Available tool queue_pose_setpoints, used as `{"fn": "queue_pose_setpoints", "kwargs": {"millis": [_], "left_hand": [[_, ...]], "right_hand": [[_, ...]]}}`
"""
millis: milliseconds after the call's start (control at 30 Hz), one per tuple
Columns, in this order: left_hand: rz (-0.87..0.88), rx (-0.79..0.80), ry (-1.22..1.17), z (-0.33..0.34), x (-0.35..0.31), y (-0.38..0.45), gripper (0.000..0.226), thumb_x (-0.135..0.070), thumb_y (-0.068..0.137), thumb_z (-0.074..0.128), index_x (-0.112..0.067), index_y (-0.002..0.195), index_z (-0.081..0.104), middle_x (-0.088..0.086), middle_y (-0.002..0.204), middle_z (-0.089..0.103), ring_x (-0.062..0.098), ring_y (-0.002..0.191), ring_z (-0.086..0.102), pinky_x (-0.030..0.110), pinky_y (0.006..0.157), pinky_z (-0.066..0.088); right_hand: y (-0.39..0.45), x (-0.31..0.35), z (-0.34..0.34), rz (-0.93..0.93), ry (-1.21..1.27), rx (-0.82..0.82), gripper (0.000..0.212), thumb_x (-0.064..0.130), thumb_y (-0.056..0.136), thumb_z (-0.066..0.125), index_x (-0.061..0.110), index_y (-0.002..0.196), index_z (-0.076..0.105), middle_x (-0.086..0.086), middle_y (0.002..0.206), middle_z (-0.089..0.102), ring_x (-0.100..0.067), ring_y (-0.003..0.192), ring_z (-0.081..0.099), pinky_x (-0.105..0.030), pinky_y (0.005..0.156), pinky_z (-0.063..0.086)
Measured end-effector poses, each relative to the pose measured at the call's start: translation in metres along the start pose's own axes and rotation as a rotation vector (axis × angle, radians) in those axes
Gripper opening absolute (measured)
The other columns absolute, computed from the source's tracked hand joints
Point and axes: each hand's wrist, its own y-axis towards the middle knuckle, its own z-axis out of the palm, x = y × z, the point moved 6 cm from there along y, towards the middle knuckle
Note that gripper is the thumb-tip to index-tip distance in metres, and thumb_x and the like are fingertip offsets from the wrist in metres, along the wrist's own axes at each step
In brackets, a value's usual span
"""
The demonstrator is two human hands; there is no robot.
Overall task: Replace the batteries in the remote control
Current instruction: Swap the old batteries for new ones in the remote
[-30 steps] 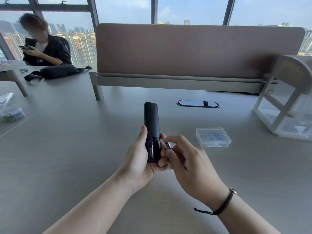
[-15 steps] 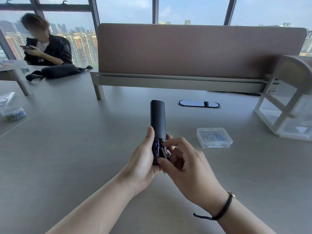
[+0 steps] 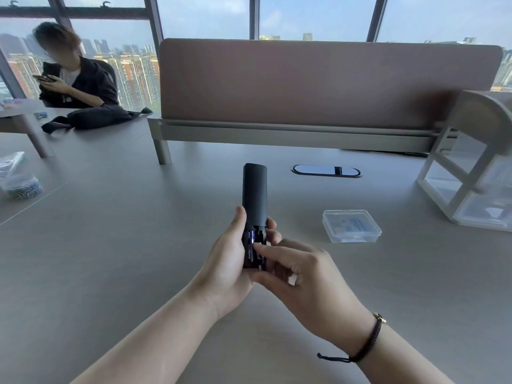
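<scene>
Black remote control (image 3: 254, 189) stands in the left hand (image 3: 224, 270) above the bench (image 3: 116, 245), back open, while the right hand (image 3: 304, 278) presses a battery (image 3: 251, 246) in; next, I think, it needs a firm push flat.

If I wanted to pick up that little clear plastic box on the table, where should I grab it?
Hold the clear plastic box by its two long side edges, reaching down from above. It lies flat and low on the table with open space around it, so your thumb and fingers could probably pinch across its narrower width.
</scene>
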Motion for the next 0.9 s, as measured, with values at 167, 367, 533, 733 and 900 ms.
{"fn": "queue_pose_setpoints", "kwargs": {"millis": [167,367,533,733,900], "left_hand": [[-0.068,-0.003,-0.032,0.001,0.011,-0.002,0.051,-0.054,0.096,0.042,-0.010,0.096,0.069,0.002,0.086,0.064,0.016,0.072,0.062,0.032,0.080,0.045],[-0.098,0.005,-0.012,0.000,0.013,-0.002,0.053,-0.057,0.093,0.045,-0.010,0.107,0.066,0.006,0.088,0.061,0.021,0.080,0.060,0.034,0.075,0.046],[-0.111,0.041,-0.004,0.005,0.013,-0.003,0.053,-0.056,0.097,0.040,-0.008,0.101,0.061,0.010,0.083,0.056,0.023,0.079,0.055,0.033,0.073,0.045],[-0.131,0.056,0.005,0.007,0.017,-0.006,0.056,-0.058,0.096,0.038,-0.008,0.091,0.061,0.009,0.074,0.051,0.022,0.071,0.052,0.043,0.087,0.038],[-0.134,0.060,-0.027,0.009,0.017,-0.007,0.057,-0.058,0.095,0.038,-0.007,0.090,0.062,0.010,0.072,0.050,0.023,0.070,0.051,0.045,0.089,0.037]], "right_hand": [[0.002,-0.005,-0.011,0.041,0.090,-0.104,0.024,0.020,0.069,0.090,0.017,0.090,0.079,0.005,0.067,0.060,-0.012,0.057,0.052,-0.015,0.053,0.040],[0.003,-0.015,-0.007,0.220,0.310,-0.095,0.030,0.021,0.059,0.095,0.024,0.081,0.075,0.004,0.054,0.051,-0.006,0.051,0.041,-0.032,0.050,0.040],[0.000,-0.020,-0.002,0.343,0.388,-0.054,0.050,0.016,0.060,0.094,0.015,0.071,0.046,0.011,0.045,0.041,-0.010,0.046,0.031,-0.031,0.048,0.031],[0.001,-0.027,-0.010,0.472,0.377,-0.101,0.058,0.014,0.060,0.094,0.016,0.063,0.036,0.014,0.042,0.042,-0.005,0.042,0.033,-0.019,0.043,0.032],[-0.001,-0.032,-0.007,0.479,0.430,-0.059,0.056,0.016,0.061,0.094,0.020,0.057,0.038,0.005,0.054,0.063,-0.018,0.054,0.059,-0.039,0.046,0.055]]}}
